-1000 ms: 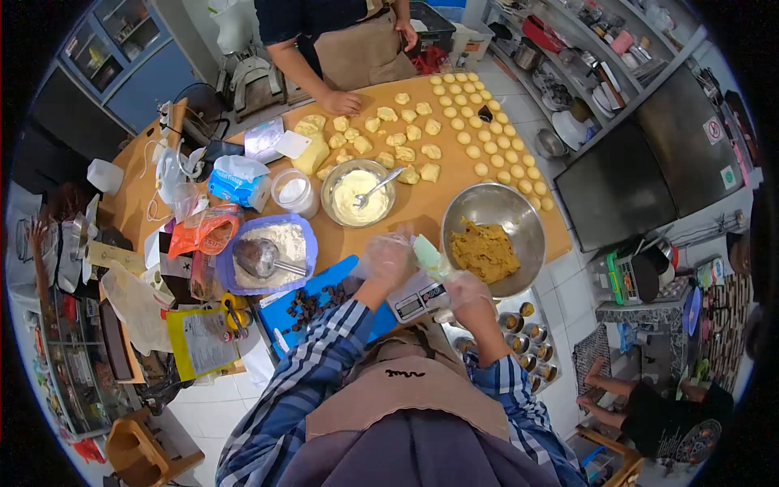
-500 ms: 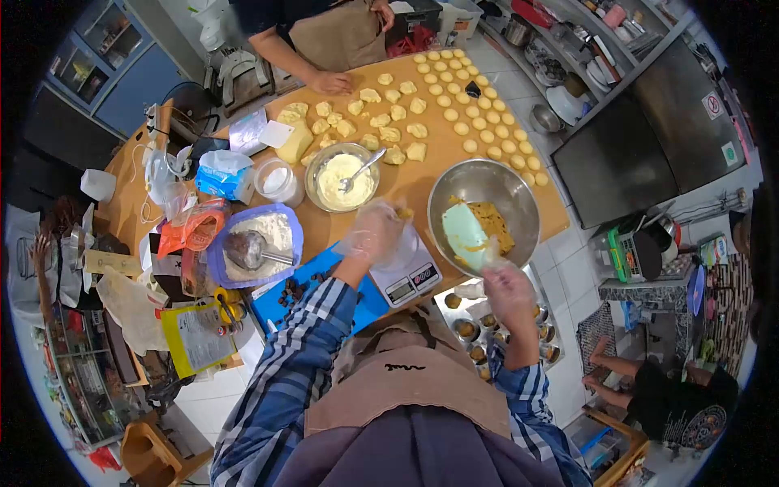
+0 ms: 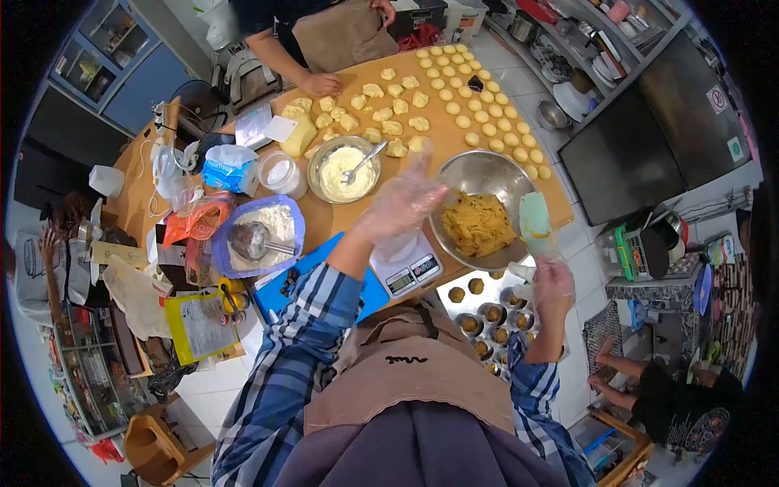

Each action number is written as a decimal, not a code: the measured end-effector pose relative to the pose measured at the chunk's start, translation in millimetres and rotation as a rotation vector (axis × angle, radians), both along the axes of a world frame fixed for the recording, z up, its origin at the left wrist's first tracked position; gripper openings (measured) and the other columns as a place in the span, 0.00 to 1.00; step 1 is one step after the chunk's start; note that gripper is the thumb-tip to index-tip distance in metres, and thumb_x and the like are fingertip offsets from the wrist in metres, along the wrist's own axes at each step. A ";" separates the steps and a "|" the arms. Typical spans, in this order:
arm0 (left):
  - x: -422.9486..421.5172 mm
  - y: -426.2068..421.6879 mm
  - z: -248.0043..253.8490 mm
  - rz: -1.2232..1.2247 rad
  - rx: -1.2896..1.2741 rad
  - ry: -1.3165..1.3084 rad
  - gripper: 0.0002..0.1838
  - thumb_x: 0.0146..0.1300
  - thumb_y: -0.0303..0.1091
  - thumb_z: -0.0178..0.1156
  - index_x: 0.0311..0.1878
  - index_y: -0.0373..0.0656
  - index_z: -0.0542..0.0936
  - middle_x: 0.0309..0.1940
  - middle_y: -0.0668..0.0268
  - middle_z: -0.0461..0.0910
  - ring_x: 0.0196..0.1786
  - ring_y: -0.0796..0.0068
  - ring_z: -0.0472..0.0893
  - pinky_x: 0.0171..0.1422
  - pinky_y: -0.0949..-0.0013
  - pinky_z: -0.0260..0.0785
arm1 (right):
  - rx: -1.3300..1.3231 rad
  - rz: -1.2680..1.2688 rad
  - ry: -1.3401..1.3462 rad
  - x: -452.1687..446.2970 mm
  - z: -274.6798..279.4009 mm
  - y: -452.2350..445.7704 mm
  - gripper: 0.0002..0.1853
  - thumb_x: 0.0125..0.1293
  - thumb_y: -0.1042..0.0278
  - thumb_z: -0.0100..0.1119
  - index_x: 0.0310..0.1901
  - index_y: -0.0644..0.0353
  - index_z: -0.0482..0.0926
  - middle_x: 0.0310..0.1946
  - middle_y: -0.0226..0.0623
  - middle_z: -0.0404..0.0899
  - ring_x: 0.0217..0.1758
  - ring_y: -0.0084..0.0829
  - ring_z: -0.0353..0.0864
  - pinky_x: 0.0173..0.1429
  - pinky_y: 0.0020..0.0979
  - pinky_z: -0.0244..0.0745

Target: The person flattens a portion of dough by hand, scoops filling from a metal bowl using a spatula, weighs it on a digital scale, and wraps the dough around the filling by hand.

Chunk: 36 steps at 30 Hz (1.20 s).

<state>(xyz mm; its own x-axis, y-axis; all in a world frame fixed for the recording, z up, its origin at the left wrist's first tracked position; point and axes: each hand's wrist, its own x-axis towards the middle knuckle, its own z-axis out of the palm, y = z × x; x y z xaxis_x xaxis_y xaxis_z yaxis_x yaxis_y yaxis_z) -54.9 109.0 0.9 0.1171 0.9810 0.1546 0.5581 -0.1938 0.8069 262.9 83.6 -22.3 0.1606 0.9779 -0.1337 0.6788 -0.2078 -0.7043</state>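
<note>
I can make out 1 red ring-and-slash sign (image 3: pixel 717 100) on the dark door (image 3: pixel 677 122), with 1 green-and-white sticker (image 3: pixel 734 148) near it. The blue pack (image 3: pixel 227 177) seems to say "facial tissue". Script on the brown apron (image 3: pixel 365 398), print on the black shirt (image 3: pixel 669 390) and the kitchen scale (image 3: pixel 414 253) digits are illegible from here.

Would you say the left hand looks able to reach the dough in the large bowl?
Probably yes: the left hand is beside the bowl, the dough lies uncovered, and the spatula is at the opposite rim.
</note>
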 end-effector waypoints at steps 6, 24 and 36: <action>-15.6 -22.6 -2.1 0.100 -0.058 -0.001 0.42 0.66 0.62 0.46 0.64 0.27 0.66 0.62 0.41 0.67 0.60 0.44 0.70 0.65 0.59 0.61 | 0.025 0.049 -0.024 -3.2 -9.6 2.9 0.16 0.65 0.61 0.53 0.33 0.70 0.78 0.29 0.55 0.77 0.32 0.51 0.76 0.40 0.43 0.68; -54.1 -102.8 -89.4 0.703 -0.474 -0.899 0.37 0.70 0.59 0.44 0.59 0.28 0.71 0.53 0.53 0.77 0.51 0.63 0.78 0.56 0.64 0.68 | 0.186 0.798 -0.092 -109.0 -28.9 -18.3 0.11 0.64 0.65 0.51 0.33 0.64 0.78 0.33 0.51 0.78 0.38 0.53 0.76 0.43 0.47 0.70; -52.1 -74.8 -142.7 0.608 -0.497 -0.821 0.47 0.69 0.68 0.30 0.66 0.24 0.61 0.64 0.43 0.66 0.66 0.55 0.68 0.71 0.59 0.57 | -0.197 0.804 -0.383 -183.8 -14.1 4.0 0.15 0.65 0.63 0.45 0.44 0.59 0.80 0.44 0.50 0.80 0.47 0.52 0.79 0.50 0.47 0.74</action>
